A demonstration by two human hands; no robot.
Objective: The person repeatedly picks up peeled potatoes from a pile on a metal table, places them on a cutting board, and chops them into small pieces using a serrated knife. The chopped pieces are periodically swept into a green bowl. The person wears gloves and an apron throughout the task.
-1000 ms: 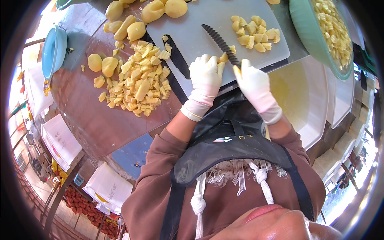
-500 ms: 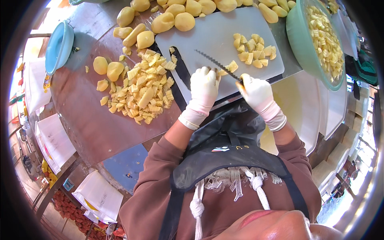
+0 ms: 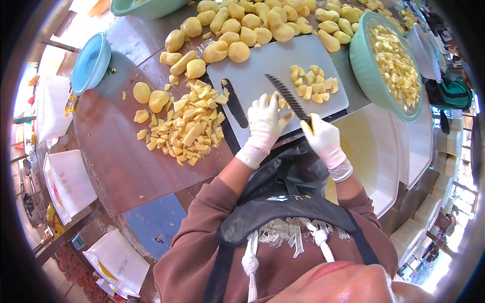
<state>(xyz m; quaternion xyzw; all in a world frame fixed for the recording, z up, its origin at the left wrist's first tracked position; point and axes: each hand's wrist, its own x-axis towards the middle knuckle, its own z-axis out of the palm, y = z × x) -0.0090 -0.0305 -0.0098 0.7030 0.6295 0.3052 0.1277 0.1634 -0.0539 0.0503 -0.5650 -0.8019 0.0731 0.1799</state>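
Observation:
My right hand, in a white glove, is closed round the handle of a wavy-bladed knife. Its dark blade slants up and left over the white cutting board. My left hand, also gloved, rests at the board's near edge with fingers apart. A few potato pieces lie between that hand and the blade, partly hidden. Farther right on the board sits a group of cut potato chunks. Left of the board, a heap of cut potato covers part of the table.
Peeled whole potatoes crowd the far side of the table. A green bowl of cut potato stands at the right, above a white tub. A blue basin sits at the far left.
The whole view has shifted, showing more of the far potatoes. My left fingers have spread and moved off the potato pieces. The knife now shows more of its blade's flat side.

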